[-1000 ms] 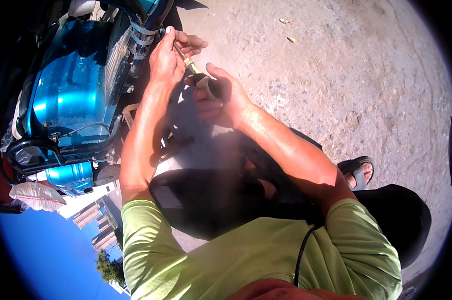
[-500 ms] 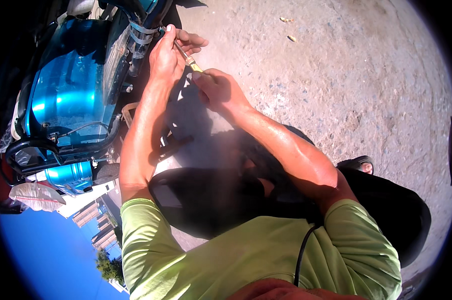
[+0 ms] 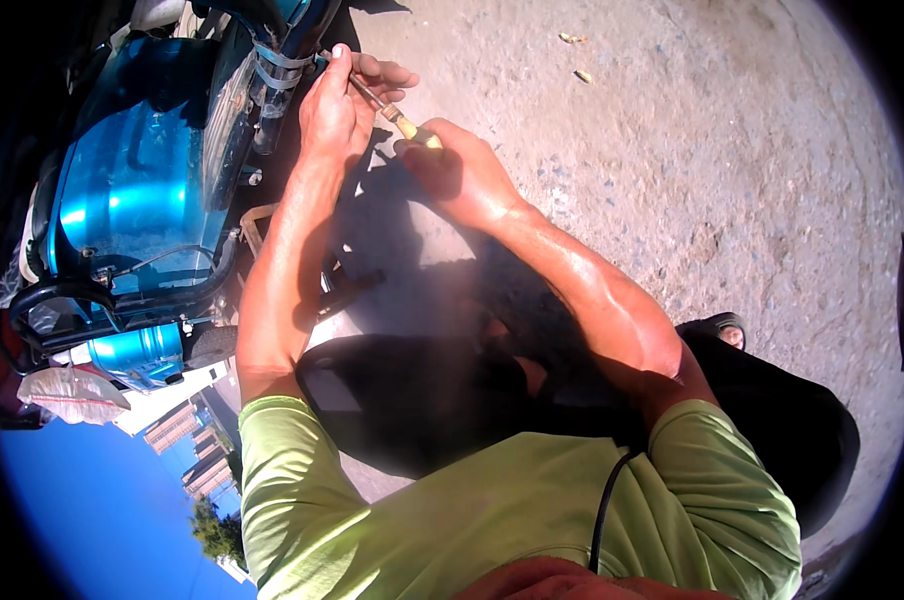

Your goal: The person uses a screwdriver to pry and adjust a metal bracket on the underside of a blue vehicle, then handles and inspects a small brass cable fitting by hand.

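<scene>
My right hand (image 3: 462, 172) is closed round the yellow handle of a screwdriver (image 3: 408, 127), with part of the handle showing beyond the thumb. Its thin metal shaft slants up and left, past the palm side of my left hand (image 3: 337, 115). That hand is held up with the thumb raised and the fingers stretched out beside the shaft. Just left of the thumb is a dark tube of the blue vehicle, wrapped with pale bands (image 3: 280, 68). My left hand hides where the screwdriver's tip meets the vehicle.
The blue vehicle (image 3: 137, 185) fills the upper left, with a black tubular frame bar (image 3: 67, 292) and a smaller blue cylinder (image 3: 137, 355). Rough, sunlit concrete (image 3: 662, 150) lies to the right. My bent knees are below my forearms, and a sandalled foot (image 3: 729, 333) is at right.
My right hand has moved slightly right, and more of the yellow handle shows. My left hand has stayed almost in place.
</scene>
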Available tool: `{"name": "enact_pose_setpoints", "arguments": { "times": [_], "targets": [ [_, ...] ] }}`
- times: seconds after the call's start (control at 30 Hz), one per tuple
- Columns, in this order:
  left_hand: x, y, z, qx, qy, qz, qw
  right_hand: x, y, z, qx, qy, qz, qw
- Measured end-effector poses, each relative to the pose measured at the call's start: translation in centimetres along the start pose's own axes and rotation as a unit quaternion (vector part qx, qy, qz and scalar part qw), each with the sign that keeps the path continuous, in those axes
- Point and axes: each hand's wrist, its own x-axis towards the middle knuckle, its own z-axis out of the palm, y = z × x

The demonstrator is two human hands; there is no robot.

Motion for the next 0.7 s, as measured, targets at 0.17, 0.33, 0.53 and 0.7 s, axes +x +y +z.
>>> {"name": "enact_pose_setpoints", "arguments": {
  "times": [0.17,0.33,0.53,0.7],
  "targets": [
    [-0.2,-0.3,-0.6,-0.013,0.015,0.003,1.0,0.1,-1.5,-1.2,0.351,-0.171,0.222,0.894],
    [0.1,0.0,0.0,-0.033,0.014,0.007,0.999,0.4,1.6,-0.1,0.642,-0.232,0.249,0.687],
    [0.0,-0.5,-1.5,-0.011,-0.011,0.006,1.0,-0.1,-2.0,-0.1,0.296,-0.157,0.177,0.925],
    [0.1,-0.4,-0.7,-0.015,0.003,0.014,1.0,-0.4,-1.4,0.1,-0.092,-0.027,0.019,0.995]
  ]
}}
